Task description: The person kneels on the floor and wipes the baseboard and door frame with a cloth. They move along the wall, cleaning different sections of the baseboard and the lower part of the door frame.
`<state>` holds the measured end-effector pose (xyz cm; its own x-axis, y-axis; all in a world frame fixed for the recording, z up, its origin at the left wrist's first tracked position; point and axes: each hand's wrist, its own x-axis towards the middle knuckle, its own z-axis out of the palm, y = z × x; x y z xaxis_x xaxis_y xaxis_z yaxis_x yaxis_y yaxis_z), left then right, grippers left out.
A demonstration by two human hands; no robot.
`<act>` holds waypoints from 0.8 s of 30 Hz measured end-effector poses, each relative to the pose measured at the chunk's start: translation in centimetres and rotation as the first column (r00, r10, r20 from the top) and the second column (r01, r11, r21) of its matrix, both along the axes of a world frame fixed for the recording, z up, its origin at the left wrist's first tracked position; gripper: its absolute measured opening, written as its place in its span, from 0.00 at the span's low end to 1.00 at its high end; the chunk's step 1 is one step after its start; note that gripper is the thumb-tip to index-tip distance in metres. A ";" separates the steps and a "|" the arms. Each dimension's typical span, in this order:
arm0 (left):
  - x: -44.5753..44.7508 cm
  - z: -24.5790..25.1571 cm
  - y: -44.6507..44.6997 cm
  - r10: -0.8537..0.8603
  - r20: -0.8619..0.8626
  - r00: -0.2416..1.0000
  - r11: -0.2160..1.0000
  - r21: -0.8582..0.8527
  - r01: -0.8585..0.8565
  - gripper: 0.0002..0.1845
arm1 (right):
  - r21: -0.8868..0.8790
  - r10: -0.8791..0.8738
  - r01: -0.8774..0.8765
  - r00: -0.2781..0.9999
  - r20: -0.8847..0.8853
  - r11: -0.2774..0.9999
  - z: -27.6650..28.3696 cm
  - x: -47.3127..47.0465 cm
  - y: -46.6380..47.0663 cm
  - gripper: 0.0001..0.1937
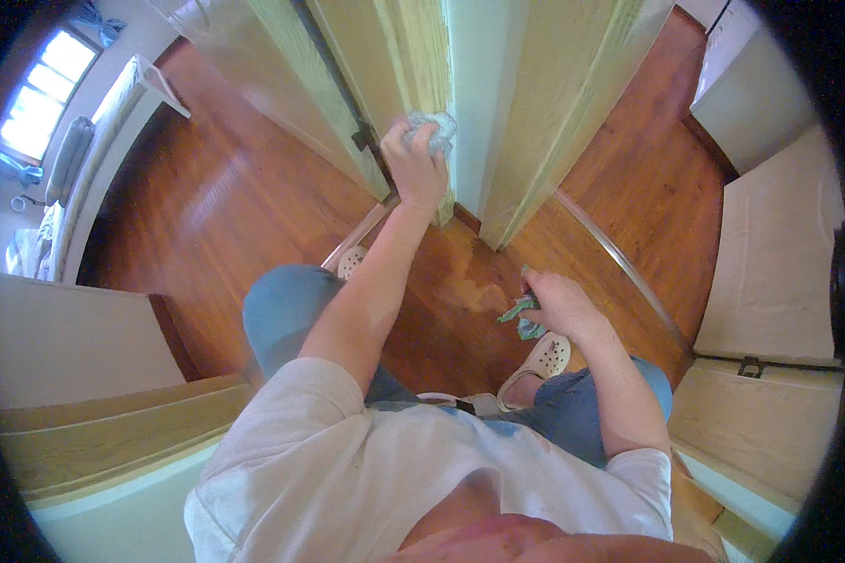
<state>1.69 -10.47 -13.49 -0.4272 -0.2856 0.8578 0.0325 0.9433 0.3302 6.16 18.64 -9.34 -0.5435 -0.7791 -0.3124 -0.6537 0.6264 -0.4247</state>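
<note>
My left hand [415, 165] reaches forward, its fingers pressing a crumpled pale cloth [436, 130] against the wooden door frame [422, 63]. A strip of white wall [470, 127] runs just to the right of the cloth. Lower down, my right hand [560, 302] grips a second crumpled cloth [531, 327], pale with green edges, above my right knee's inner side. Part of that cloth is hidden by the fingers. Beneath it shows a cream perforated clog [551, 355] on my foot; the other clog [352, 262] is partly covered by my left forearm.
An open door [267, 91] with a metal latch plate [363, 135] stands at the left. Metal threshold strips [616, 257] cross the wood floor [204, 211] on both sides. A white bed frame [113, 141] is at far left, a beige door [774, 260] at right.
</note>
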 end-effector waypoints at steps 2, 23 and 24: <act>0.1 -1.3 -0.2 -0.017 -0.008 1.000 1.000 -0.012 0.017 0.31 | -0.003 0.002 -0.002 1.000 0.014 1.000 0.0 -0.1 -0.1 0.17; 5.1 -14.5 2.9 -0.469 0.640 0.609 0.806 0.591 0.000 0.26 | -0.024 -0.015 0.018 0.994 0.107 1.000 -1.2 -0.4 0.1 0.16; 5.0 -14.8 3.1 -0.496 0.627 0.600 0.798 0.602 0.030 0.26 | -0.015 -0.017 0.019 0.994 0.107 1.000 -1.1 -0.4 0.1 0.16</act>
